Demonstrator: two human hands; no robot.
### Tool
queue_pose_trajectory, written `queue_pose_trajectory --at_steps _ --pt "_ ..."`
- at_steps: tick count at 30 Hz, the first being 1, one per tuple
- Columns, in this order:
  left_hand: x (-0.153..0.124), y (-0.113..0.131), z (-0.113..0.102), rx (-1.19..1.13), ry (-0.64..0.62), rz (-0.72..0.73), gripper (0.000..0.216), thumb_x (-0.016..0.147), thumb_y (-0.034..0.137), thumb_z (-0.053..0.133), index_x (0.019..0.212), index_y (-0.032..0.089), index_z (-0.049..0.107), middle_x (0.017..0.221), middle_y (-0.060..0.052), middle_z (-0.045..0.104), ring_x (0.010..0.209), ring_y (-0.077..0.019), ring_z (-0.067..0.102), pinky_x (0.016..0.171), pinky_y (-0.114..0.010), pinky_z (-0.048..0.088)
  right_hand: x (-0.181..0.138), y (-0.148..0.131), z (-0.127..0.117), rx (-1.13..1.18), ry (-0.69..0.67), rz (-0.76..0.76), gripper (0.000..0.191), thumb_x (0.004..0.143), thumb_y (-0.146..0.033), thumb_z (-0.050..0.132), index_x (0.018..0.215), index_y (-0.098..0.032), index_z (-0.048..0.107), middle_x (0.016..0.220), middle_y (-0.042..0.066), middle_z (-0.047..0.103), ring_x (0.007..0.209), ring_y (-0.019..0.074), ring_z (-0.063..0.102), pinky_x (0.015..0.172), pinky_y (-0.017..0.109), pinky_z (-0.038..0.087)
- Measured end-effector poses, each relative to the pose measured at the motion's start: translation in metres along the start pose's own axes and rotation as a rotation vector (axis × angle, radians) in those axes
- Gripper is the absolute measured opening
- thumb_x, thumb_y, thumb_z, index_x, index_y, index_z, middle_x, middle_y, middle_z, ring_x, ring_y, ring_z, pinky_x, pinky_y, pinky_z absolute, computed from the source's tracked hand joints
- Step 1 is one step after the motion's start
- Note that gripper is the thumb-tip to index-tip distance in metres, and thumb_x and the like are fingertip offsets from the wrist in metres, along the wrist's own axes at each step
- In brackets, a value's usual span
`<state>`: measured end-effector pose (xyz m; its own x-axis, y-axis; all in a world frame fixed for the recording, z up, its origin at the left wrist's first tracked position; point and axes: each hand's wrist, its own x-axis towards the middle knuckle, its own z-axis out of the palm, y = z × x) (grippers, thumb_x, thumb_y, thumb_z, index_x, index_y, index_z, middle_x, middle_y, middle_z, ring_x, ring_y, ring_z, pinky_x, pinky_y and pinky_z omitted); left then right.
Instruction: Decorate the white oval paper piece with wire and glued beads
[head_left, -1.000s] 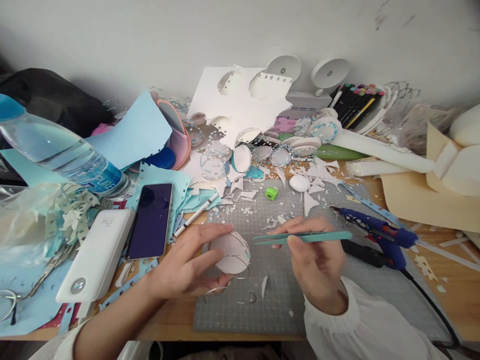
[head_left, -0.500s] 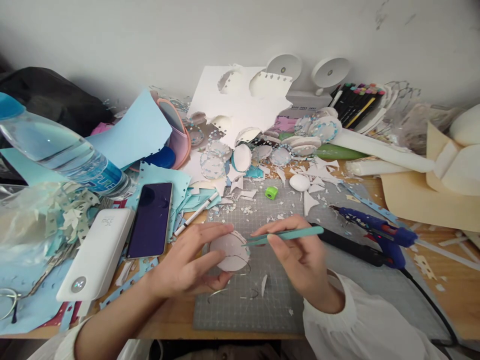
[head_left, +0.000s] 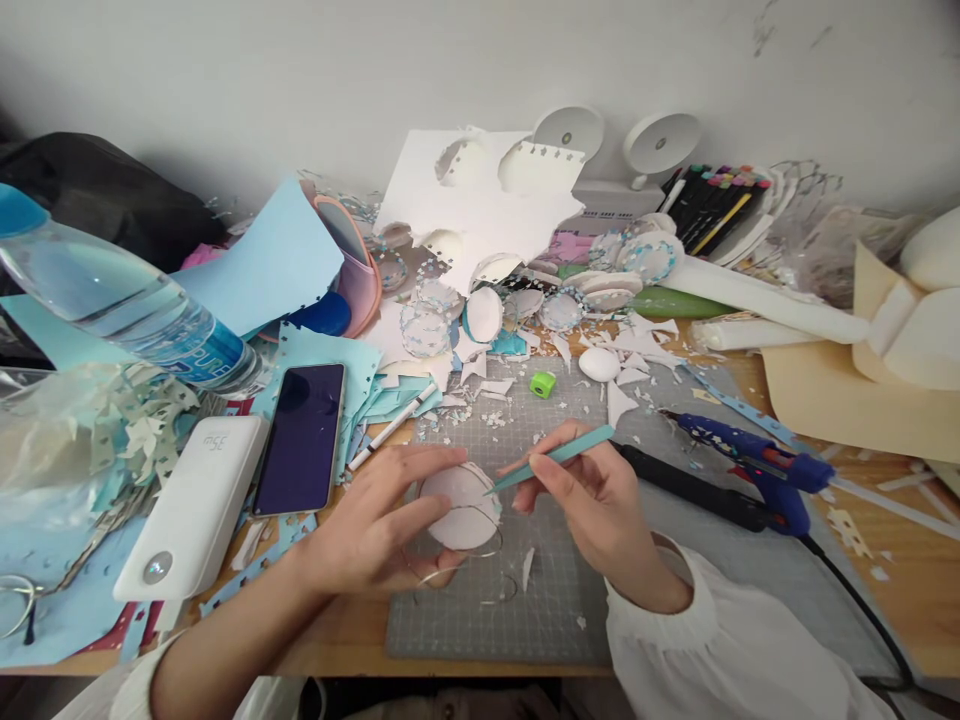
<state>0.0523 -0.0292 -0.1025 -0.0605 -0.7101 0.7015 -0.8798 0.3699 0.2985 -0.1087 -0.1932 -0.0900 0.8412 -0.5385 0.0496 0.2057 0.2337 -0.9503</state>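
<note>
My left hand [head_left: 382,520] is closed around the edge of a round white paper disc [head_left: 463,520], thumb below and fingers on its side and face. A thin wire loops across the lower part of the disc. Between the thumb and fingers of my right hand [head_left: 585,490] is a pair of teal tweezers [head_left: 559,458], slanting down to the left. Their tips meet the right side of the disc; whether they pinch anything there is too small to tell. Under both hands lies a grey cutting mat [head_left: 555,625] with wire bits and a white paper scrap [head_left: 529,568].
At right, a blue glue gun [head_left: 750,455] trails a black cable. Left stand a phone [head_left: 300,440], a white power bank [head_left: 191,505] and a tilted water bottle [head_left: 127,300]. Behind are a green sharpener [head_left: 542,384], paper scraps and several decorated discs [head_left: 427,328].
My right hand has tilted the tweezers more steeply, their back end moving left and up while the tips stay at the disc. My left hand and the disc hold nearly still.
</note>
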Motion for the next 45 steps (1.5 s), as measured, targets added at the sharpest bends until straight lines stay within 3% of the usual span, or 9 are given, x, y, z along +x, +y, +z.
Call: queue_pose_trajectory --at_steps 10,19,24,26,30,36,41,45 --pt "-0.001 -0.001 0.001 -0.103 0.002 -0.049 0.071 0.069 0.030 0.079 0.127 0.014 0.041 0.125 -0.023 0.058 0.111 -0.0308 0.061 0.084 -0.044 0.052 -0.003 -0.009 0.005 -0.077 -0.007 -0.091 0.004 0.092 -0.023 0.063 0.089 -0.022 0.060 0.080 0.001 0.075 0.056 0.0086 0.069 0.055 0.019 0.059" --pt "0.000 0.003 -0.001 0.034 -0.029 -0.025 0.050 0.071 0.019 0.077 0.112 0.024 0.049 0.131 -0.016 0.057 0.107 -0.0282 0.064 0.081 -0.040 0.055 0.000 -0.004 0.005 -0.093 0.064 -0.033 0.013 0.090 -0.030 0.065 0.085 -0.021 0.057 0.074 0.000 0.073 0.052 0.0105 0.068 0.050 0.021 0.057" --pt "0.000 0.009 -0.001 0.058 -0.067 -0.282 0.054 0.075 0.022 0.073 0.125 0.028 0.051 0.118 -0.010 0.066 0.095 -0.0258 0.068 0.078 -0.038 0.057 0.003 -0.005 0.005 -0.090 0.076 -0.002 0.016 0.089 -0.032 0.066 0.084 -0.021 0.056 0.064 -0.002 0.069 0.049 0.0105 0.066 0.049 0.020 0.056" --pt "-0.001 0.009 0.000 0.052 -0.062 -0.274 0.054 0.075 0.022 0.074 0.124 0.029 0.052 0.121 -0.009 0.066 0.098 -0.0265 0.068 0.080 -0.039 0.056 0.004 -0.005 0.004 -0.084 0.079 0.013 0.016 0.089 -0.032 0.067 0.084 -0.021 0.057 0.061 -0.003 0.067 0.049 0.0107 0.066 0.049 0.021 0.056" --pt "0.000 0.004 0.000 -0.153 0.009 -0.155 0.063 0.073 0.023 0.079 0.126 0.027 0.045 0.133 -0.016 0.057 0.113 -0.0306 0.063 0.088 -0.047 0.055 0.005 -0.007 0.003 -0.071 0.049 0.001 0.014 0.089 -0.032 0.066 0.085 -0.020 0.059 0.072 0.001 0.073 0.054 0.0122 0.069 0.051 0.023 0.058" --pt "0.008 0.004 -0.002 -0.432 0.064 -0.310 0.063 0.074 0.025 0.079 0.125 0.022 0.043 0.125 -0.019 0.061 0.115 -0.0325 0.063 0.090 -0.052 0.054 0.003 -0.007 0.002 -0.036 0.026 -0.025 0.009 0.090 -0.027 0.065 0.088 -0.021 0.060 0.078 0.002 0.075 0.057 0.0127 0.071 0.054 0.024 0.060" --pt "0.002 0.005 -0.001 -0.216 -0.033 -0.224 0.056 0.075 0.011 0.076 0.121 0.028 0.050 0.136 -0.014 0.056 0.117 -0.0302 0.061 0.091 -0.047 0.055 0.005 -0.004 0.001 -0.049 0.071 0.005 0.012 0.089 -0.030 0.067 0.085 -0.020 0.060 0.064 -0.002 0.069 0.051 0.0119 0.067 0.050 0.023 0.058" --pt "-0.001 0.008 0.000 -0.065 -0.070 -0.333 0.059 0.078 0.018 0.074 0.131 0.028 0.050 0.125 -0.010 0.063 0.103 -0.0282 0.067 0.082 -0.041 0.058 0.005 -0.002 0.001 -0.080 0.113 0.026 0.018 0.086 -0.034 0.070 0.083 -0.020 0.059 0.060 -0.003 0.066 0.049 0.0130 0.066 0.047 0.024 0.057"
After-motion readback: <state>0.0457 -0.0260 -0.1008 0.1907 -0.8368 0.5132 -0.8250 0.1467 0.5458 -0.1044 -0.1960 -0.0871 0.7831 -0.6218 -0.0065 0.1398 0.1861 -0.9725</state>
